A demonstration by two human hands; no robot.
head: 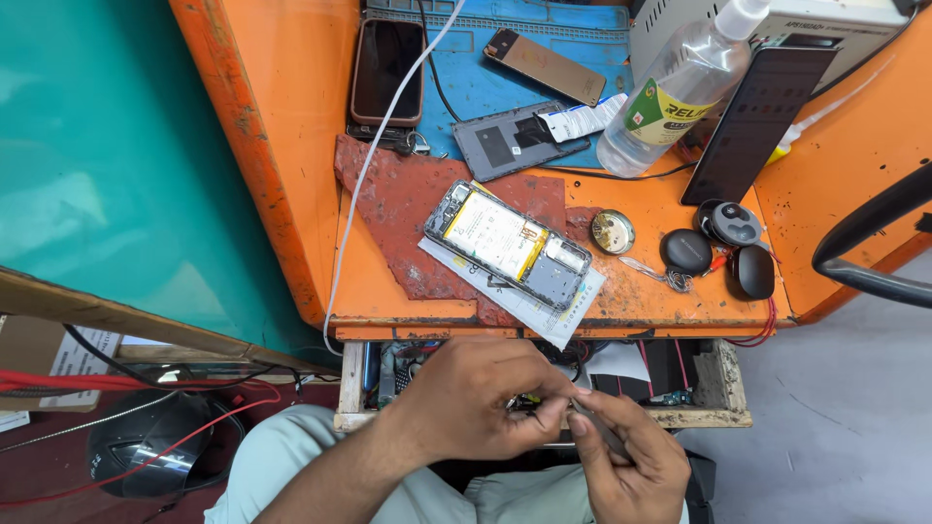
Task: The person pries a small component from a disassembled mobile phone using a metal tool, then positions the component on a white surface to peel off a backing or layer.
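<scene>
Both hands meet low over an open drawer, pinching a tiny part between them.

The left hand (pixel 473 398) curls, fingertips pressed together on a small metallic part (pixel 516 402), too small to identify; the right hand (pixel 626 456) is closed around a slim grey tool (pixel 600 427) whose tip points at that part. The hands touch at the fingertips, just above the wooden drawer (pixel 544 383) full of wires and bits under the orange bench (pixel 291 146). On the bench edge above lies an opened phone (pixel 508 245), back off, battery showing, resting on a white paper sheet (pixel 544 309) and a red mat (pixel 408 213). To its right: a round metal tin (pixel 613 232), black earbud cases (pixel 714 252). Further back: a clear squeeze bottle (pixel 680 92), a grey back cover (pixel 505 141), a dark phone (pixel 386 70) on a blue mat (pixel 485 78).
</scene>
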